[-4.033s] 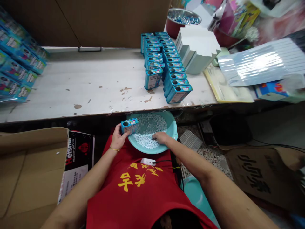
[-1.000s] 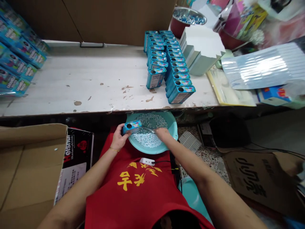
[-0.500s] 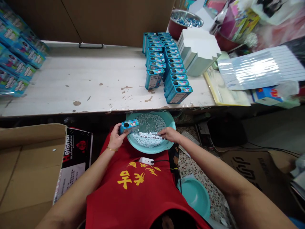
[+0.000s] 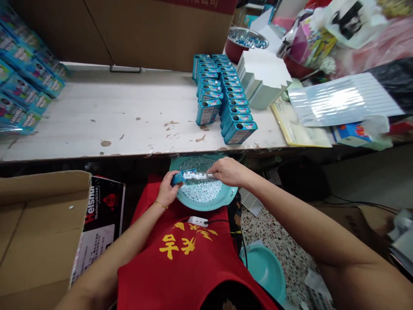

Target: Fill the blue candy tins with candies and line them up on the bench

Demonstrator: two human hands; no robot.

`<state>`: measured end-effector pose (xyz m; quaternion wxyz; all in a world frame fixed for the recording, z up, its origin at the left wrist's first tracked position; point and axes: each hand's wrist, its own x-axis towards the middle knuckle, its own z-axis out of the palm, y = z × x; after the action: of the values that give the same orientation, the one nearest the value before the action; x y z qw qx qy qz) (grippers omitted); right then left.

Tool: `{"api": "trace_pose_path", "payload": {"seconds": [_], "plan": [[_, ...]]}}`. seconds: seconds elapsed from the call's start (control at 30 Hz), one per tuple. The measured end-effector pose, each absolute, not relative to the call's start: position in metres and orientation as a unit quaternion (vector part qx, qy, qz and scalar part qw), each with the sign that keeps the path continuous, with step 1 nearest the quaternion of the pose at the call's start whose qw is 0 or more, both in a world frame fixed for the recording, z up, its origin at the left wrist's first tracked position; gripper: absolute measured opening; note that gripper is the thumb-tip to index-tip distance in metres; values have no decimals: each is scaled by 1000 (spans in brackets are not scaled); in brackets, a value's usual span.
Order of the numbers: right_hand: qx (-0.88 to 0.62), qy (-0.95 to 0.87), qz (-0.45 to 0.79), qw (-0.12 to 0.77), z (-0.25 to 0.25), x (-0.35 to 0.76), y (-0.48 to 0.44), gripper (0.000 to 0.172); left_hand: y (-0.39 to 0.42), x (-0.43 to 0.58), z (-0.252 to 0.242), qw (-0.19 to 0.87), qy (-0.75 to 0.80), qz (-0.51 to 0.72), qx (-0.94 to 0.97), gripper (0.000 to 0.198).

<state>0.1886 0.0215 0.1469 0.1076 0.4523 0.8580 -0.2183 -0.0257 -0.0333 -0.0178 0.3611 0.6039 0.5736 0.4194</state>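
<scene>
1. Blue printed tin (image 4: 182, 177) lies tilted in the left hand (image 4: 167, 189), fingers curled firmly round it, above a teal plastic basin (image 4: 229, 199).
2. Right hand (image 4: 229, 171) has its fingers closed on the end of a narrow scoop (image 4: 209, 175), which carries a row of white candy pellets (image 4: 193, 175), its tip at the tin.
3. Judged: tin light, stiff, best held by its sides; pellets light, hard, apt to roll; scoop best gripped at its end, kept level.

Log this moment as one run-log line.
left hand: blue tin | right hand: narrow metal scoop of white candies | above teal basin
</scene>
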Motion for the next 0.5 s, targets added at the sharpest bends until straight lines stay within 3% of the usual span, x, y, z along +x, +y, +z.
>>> {"api": "trace_pose_path", "payload": {"seconds": [0.17, 0.3, 0.5], "plan": [[438, 871, -192, 109, 164, 181, 18, 28, -32, -27, -16, 355, 570, 418, 611, 34], [463, 854, -234, 49, 160, 212, 14, 30, -40, -36, -3, 371, 592, 417, 582, 37], [547, 769, -328, -36, 64, 251, -8, 34, -22, -45, 46, 398, 542, 492, 553, 40]]}}
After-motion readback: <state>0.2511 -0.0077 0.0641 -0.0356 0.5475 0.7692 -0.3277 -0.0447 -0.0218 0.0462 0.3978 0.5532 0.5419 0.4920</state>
